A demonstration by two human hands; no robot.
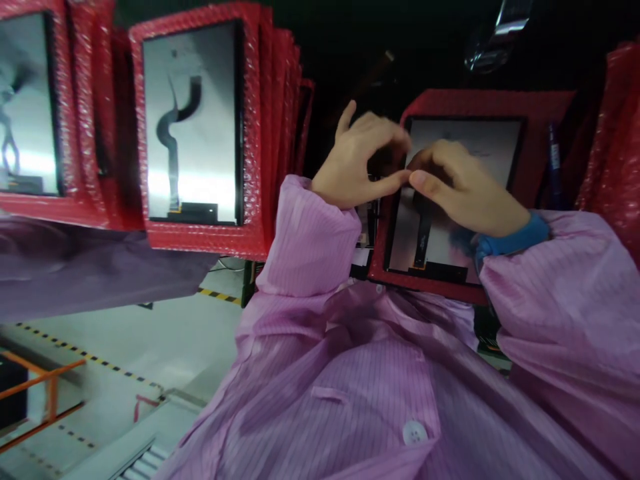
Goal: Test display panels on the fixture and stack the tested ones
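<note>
Both of my hands meet at their fingertips over the left part of a silvery display panel (493, 157), which lies on red bubble wrap (450, 101). My left hand (367, 157) has thumb and index finger bent towards the other hand, with the little finger raised. My right hand (463, 183), a blue band (515, 235) at its wrist, presses its thumb and fingers together at the same spot. Whatever is between the fingertips is too small or hidden to make out. A dark flex cable (423, 237) runs down the panel beneath my hands.
Left of my hands, another panel (210, 147) with a curved black cable rests on a stack of red bubble-wrap sleeves (267, 133). A further panel (30, 100) is at the far left. A blue pen (555, 160) lies to the right, near more red wrap (613, 140).
</note>
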